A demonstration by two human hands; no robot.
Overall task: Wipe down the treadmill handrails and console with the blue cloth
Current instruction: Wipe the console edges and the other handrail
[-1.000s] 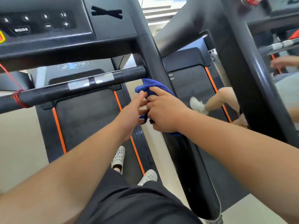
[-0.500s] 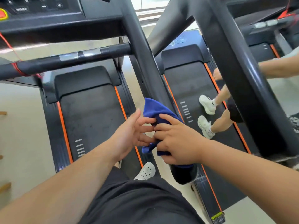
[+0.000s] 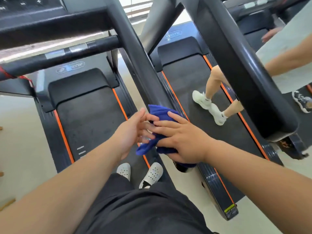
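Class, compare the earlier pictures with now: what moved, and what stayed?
The right hand slid the blue cloth down the handrail, from the crossbar to its near end, the left hand following. The right still grips the cloth round the rail; the left still touches it.

We stand in a gym. Our treadmill belt (image 3: 87,119), black with orange edging, lies beside a second treadmill (image 3: 189,76) of the same make, where another person in white trainers (image 3: 201,98) walks. A console (image 3: 25,9) and black handrail (image 3: 138,65) rise before us.
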